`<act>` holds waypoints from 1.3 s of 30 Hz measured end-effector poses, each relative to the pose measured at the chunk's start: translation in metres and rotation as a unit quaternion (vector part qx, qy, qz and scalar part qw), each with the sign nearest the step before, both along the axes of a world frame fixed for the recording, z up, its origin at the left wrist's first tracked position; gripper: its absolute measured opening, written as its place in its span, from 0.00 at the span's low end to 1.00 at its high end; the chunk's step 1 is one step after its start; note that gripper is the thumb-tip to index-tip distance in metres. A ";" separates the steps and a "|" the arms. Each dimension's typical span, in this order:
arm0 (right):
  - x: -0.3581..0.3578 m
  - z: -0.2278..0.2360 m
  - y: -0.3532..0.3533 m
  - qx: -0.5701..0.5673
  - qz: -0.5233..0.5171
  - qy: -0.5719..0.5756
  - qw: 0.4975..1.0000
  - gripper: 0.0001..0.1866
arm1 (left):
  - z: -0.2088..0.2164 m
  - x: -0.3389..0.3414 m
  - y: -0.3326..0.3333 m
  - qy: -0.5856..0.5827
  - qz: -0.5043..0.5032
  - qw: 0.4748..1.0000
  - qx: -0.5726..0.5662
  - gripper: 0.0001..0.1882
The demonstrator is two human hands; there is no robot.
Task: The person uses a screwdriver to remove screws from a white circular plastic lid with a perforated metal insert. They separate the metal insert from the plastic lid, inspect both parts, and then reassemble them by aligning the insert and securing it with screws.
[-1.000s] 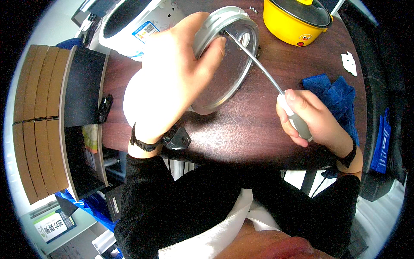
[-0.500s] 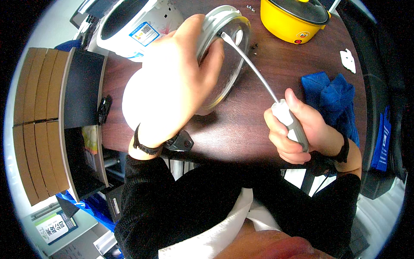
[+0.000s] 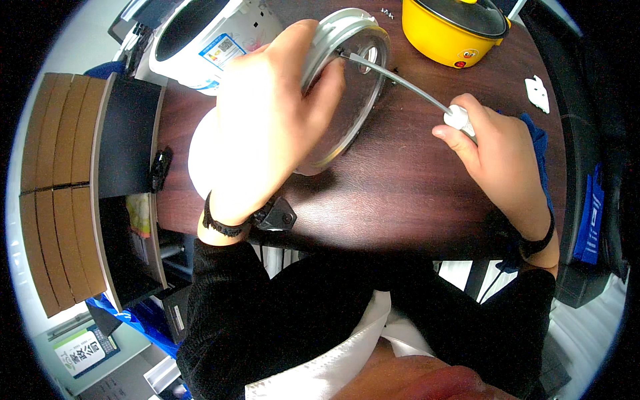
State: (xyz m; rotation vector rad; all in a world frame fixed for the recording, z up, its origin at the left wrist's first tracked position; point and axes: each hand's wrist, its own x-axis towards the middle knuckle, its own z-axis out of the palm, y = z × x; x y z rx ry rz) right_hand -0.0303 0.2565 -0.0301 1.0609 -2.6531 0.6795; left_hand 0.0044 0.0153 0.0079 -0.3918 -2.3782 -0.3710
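My left hand (image 3: 283, 110) is closed around a round white lid (image 3: 350, 19) with a clear disc, tilted on its edge. Its bulging white side, washed out by glare, faces left under my palm. In my right hand (image 3: 500, 150), fingers wrapped around its white and grey handle, is a screwdriver (image 3: 408, 85). The shaft slants up and left. Its tip meets the lid's inner rim beside my left thumb; what exactly the tip touches is too small to make out.
Behind my left hand stands a white pot (image 3: 250, 30) with a dark inside. A yellow pot (image 3: 437, 47) with a dark lid is at the far right. Right of my right hand are a blue cloth (image 3: 537, 143) and, farther back, a white piece (image 3: 537, 95). A shelf unit (image 3: 127, 137) borders the brown table's left.
My right hand has moved up and right and turned over, so the screwdriver's handle sits higher and its shaft lies flatter. The tip stays at the lid. My left hand has barely moved.
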 end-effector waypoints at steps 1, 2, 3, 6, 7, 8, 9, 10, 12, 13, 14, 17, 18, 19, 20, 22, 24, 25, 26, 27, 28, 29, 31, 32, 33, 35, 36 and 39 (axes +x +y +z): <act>-0.003 0.000 0.001 -0.008 0.008 -0.005 1.000 0.17 | 0.000 0.000 -0.001 -0.003 0.000 1.000 0.003 0.12; -0.004 0.000 0.002 -0.017 0.017 -0.010 1.000 0.17 | 0.001 0.000 -0.001 -0.006 0.000 1.000 0.006 0.12; -0.003 0.000 0.002 -0.040 0.034 -0.066 0.996 0.17 | 0.002 0.000 -0.001 -0.019 0.004 1.000 0.014 0.12; 0.001 0.001 0.001 -0.105 0.070 -0.253 0.959 0.17 | 0.003 0.000 -0.001 -0.043 0.015 0.999 0.029 0.12; 0.004 0.004 0.001 -0.124 0.072 -0.327 0.934 0.17 | 0.001 0.000 -0.002 -0.041 0.017 0.999 0.028 0.12; 0.005 0.006 0.001 -0.142 0.074 -0.400 0.903 0.18 | 0.000 0.001 -0.002 -0.040 0.020 0.999 0.027 0.13; 0.005 0.008 0.002 -0.167 0.071 -0.448 0.875 0.19 | 0.001 0.002 -0.001 -0.046 0.032 0.998 0.019 0.15; 0.005 0.010 0.003 -0.191 0.067 -0.495 0.845 0.20 | 0.003 0.004 0.001 -0.052 0.043 0.998 0.011 0.16; 0.005 0.005 0.004 -0.240 0.080 -0.560 0.789 0.25 | 0.005 0.005 0.002 -0.059 0.058 0.997 0.001 0.18; 0.005 0.003 0.004 -0.240 0.089 -0.597 0.760 0.25 | 0.005 0.005 0.003 -0.058 0.061 0.996 0.000 0.18; 0.006 0.002 0.004 -0.240 0.097 -0.633 0.730 0.26 | 0.006 0.005 0.003 -0.058 0.064 0.996 -0.001 0.18; 0.008 -0.002 0.003 -0.227 0.116 -0.682 0.686 0.29 | 0.006 0.004 0.002 -0.072 0.061 0.995 0.010 0.17; 0.008 -0.001 0.002 -0.224 0.120 -0.685 0.683 0.29 | 0.006 0.004 0.002 -0.070 0.062 0.996 0.008 0.17; 0.009 -0.002 0.001 -0.220 0.125 -0.688 0.680 0.29 | 0.005 0.004 0.002 -0.069 0.064 0.996 0.006 0.17; 0.008 -0.004 0.002 -0.213 0.136 -0.680 0.689 0.29 | 0.005 0.004 0.002 -0.067 0.066 0.996 0.003 0.17; 0.007 -0.005 0.002 -0.219 0.138 -0.679 0.687 0.29 | 0.005 0.004 0.002 -0.064 0.064 0.996 0.001 0.18; 0.007 -0.006 0.002 -0.225 0.138 -0.684 0.680 0.29 | 0.005 0.004 0.002 -0.062 0.063 0.996 -0.001 0.18; 0.007 -0.007 0.001 -0.229 0.136 -0.688 0.675 0.29 | 0.004 0.004 0.002 -0.061 0.062 0.996 -0.001 0.18; 0.007 -0.007 0.001 -0.233 0.135 -0.692 0.669 0.29 | 0.004 0.003 0.002 -0.060 0.061 0.996 -0.001 0.18; 0.007 -0.006 0.001 -0.233 0.133 -0.694 0.668 0.29 | 0.004 0.003 0.002 -0.060 0.059 0.996 -0.001 0.18; 0.007 -0.006 0.001 -0.233 0.132 -0.695 0.667 0.29 | 0.004 0.004 0.002 -0.060 0.059 0.996 0.000 0.18; 0.008 -0.006 0.000 -0.232 0.131 -0.697 0.665 0.29 | 0.004 0.004 0.002 -0.061 0.058 0.996 0.001 0.18; 0.007 -0.007 0.001 -0.236 0.138 -0.701 0.659 0.29 | 0.004 0.004 0.002 -0.063 0.059 0.996 0.003 0.18; 0.007 -0.007 0.001 -0.238 0.141 -0.702 0.656 0.29 | 0.004 0.004 0.002 -0.064 0.059 0.996 0.004 0.18; 0.008 -0.007 0.001 -0.237 0.140 -0.702 0.657 0.29 | 0.005 0.004 0.002 -0.066 0.060 0.996 0.003 0.18; 0.009 -0.007 0.002 -0.234 0.135 -0.702 0.659 0.29 | 0.005 0.004 0.002 -0.068 0.060 0.996 0.001 0.17; 0.009 -0.007 0.001 -0.234 0.138 -0.699 0.662 0.29 | 0.004 0.004 0.001 -0.066 0.057 0.996 0.002 0.17; 0.009 -0.008 0.000 -0.231 0.137 -0.697 0.665 0.29 | 0.004 0.003 0.001 -0.060 0.053 0.997 0.001 0.17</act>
